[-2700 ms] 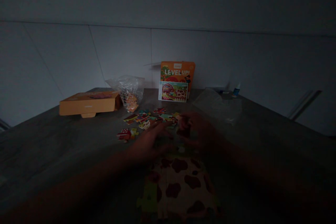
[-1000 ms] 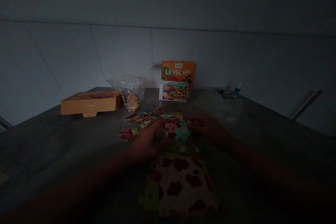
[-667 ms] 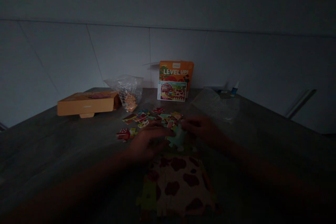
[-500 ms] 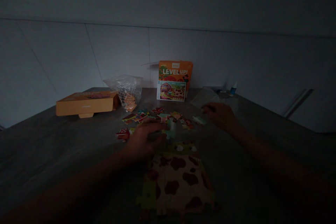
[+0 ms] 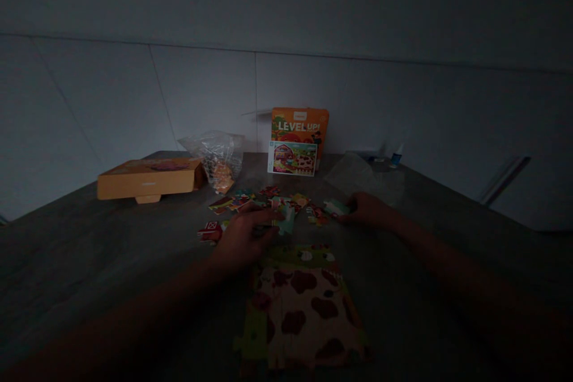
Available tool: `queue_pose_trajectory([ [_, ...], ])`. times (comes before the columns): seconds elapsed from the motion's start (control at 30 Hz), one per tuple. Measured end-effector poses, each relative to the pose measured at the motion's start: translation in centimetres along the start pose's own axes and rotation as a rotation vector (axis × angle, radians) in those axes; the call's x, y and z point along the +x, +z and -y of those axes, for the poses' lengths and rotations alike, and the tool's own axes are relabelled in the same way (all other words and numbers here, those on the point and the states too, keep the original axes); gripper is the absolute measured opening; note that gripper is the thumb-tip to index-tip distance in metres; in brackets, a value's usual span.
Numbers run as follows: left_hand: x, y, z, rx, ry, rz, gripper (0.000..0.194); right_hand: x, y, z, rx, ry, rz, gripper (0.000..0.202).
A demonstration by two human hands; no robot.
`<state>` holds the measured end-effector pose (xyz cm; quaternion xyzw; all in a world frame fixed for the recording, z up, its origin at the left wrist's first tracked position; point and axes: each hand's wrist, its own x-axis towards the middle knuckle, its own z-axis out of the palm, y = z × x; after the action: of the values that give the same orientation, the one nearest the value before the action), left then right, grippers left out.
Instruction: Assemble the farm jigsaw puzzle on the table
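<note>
My left hand (image 5: 245,237) is closed on a pale green puzzle piece (image 5: 286,219) between thumb and fingers. Further right, my right hand (image 5: 364,211) has its fingers pinched on another pale green piece (image 5: 335,209), at the right end of the loose pieces. Several loose puzzle pieces (image 5: 270,191) lie beyond and around my left hand, among them a red barn piece (image 5: 210,231) to its left. Nearer to me lies a joined puzzle section (image 5: 308,310) showing a pink cow with dark red spots and a green strip above it.
A small picture card (image 5: 292,159) leans on an upright orange box (image 5: 301,120) at the back. To the left are an orange box (image 5: 150,182) and a clear bag (image 5: 220,158) with pieces inside. Clear plastic (image 5: 358,174) and a small bottle (image 5: 396,157) stand back right.
My right hand has come down and slightly forward onto the green piece at the right, which has shifted a little left. My left hand's piece has moved slightly left and looks sharper.
</note>
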<state>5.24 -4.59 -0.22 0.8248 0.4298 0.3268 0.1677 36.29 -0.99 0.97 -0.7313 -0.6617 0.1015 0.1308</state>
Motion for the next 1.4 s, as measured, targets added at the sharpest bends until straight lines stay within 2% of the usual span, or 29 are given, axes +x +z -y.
queue_pose_trajectory([
  [0.1, 0.1, 0.1, 0.3, 0.028, -0.026, 0.001, 0.029, 0.2, 0.1, 0.2, 0.079, 0.027, -0.029, 0.045],
  [0.3, 0.8, 0.0, 1.6, 0.239, -0.243, -0.133, 0.032, 0.2, 0.5, 0.4, 0.245, -0.076, -0.123, 0.029],
  [0.43, 0.8, 0.2, 2.2, 0.391, -0.332, -0.102, 0.04, -0.2, 0.7, 0.9, 0.316, -0.093, -0.186, 0.028],
  [0.53, 0.6, 0.4, 2.4, 0.441, -0.377, -0.099, 0.041, -0.7, 0.9, 1.7, 0.415, -0.116, -0.188, 0.027],
  [0.6, 0.6, 0.4, 2.4, 0.462, -0.383, -0.138, 0.041, -1.2, 1.2, 2.4, 0.532, -0.139, -0.14, 0.027],
  [0.67, 0.6, 0.2, 2.1, 0.428, -0.279, -0.174, 0.039, -1.6, 1.6, 3.0, 0.666, -0.163, -0.036, 0.027],
  [0.73, 0.5, -0.1, 1.5, 0.305, -0.069, -0.14, 0.031, -2.0, 2.1, 3.5, 0.761, -0.184, 0.069, 0.028],
  [0.83, -0.2, -0.2, 0.2, 0.095, 0.275, 0.108, 0.027, -2.0, 3.0, 3.7, 0.765, -0.209, 0.093, 0.028],
  [0.9, -0.6, -0.1, -0.7, 0.045, 0.449, 0.315, 0.039, -1.7, 3.4, 3.5, 0.724, -0.208, 0.045, 0.026],
  [0.93, -0.8, -0.1, -1.0, 0.041, 0.489, 0.39, 0.045, -1.4, 3.5, 3.3, 0.704, -0.194, 0.018, 0.025],
  [1.0, -1.0, -0.1, -1.5, 0.044, 0.498, 0.491, 0.052, -1.0, 3.5, 2.9, 0.663, -0.154, -0.035, 0.026],
  [1.07, -0.9, -0.4, -1.7, 0.038, 0.46, 0.544, 0.048, -0.6, 3.4, 2.6, 0.624, -0.12, -0.07, 0.028],
  [1.23, -0.5, -1.2, -2.0, -0.017, 0.458, 0.581, 0.048, -0.6, 2.7, 2.8, 0.59, -0.088, -0.137, 0.029],
  [1.3, -0.5, -1.2, -1.8, -0.03, 0.463, 0.586, 0.047, -0.8, 2.6, 3.1, 0.645, -0.071, -0.104, 0.027],
  [1.4, -0.6, -0.8, -1.1, -0.048, 0.413, 0.529, 0.036, -1.5, 2.5, 3.6, 0.789, -0.056, 0.08, 0.024],
])
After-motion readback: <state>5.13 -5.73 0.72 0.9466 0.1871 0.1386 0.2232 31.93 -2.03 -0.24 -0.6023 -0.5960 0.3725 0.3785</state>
